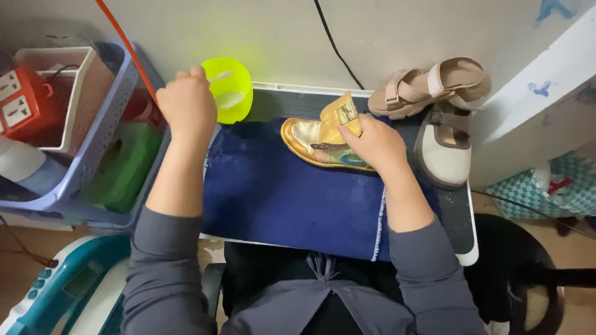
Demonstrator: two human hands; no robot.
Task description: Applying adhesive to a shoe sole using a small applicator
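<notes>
- On the surface (462,214): a blue cloth (292,192), a beige sandal (428,84) and a cream shoe (444,149) at the right edge, against a pale wall.
- Left of it: a purple basket (93,149), partly cut off; contents hard to make out.
- Gold shoe (316,144): shiny, lying on the cloth, tongue pulled up, gripped by right hand (375,146).
- Left hand (186,105): closed on a thin white stick (220,77) at a yellow-green bowl (230,90); stick's tip unclear.

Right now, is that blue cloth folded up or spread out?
Spread out: the blue cloth lies flat across the tray, with the gold shoe resting on it.
</notes>
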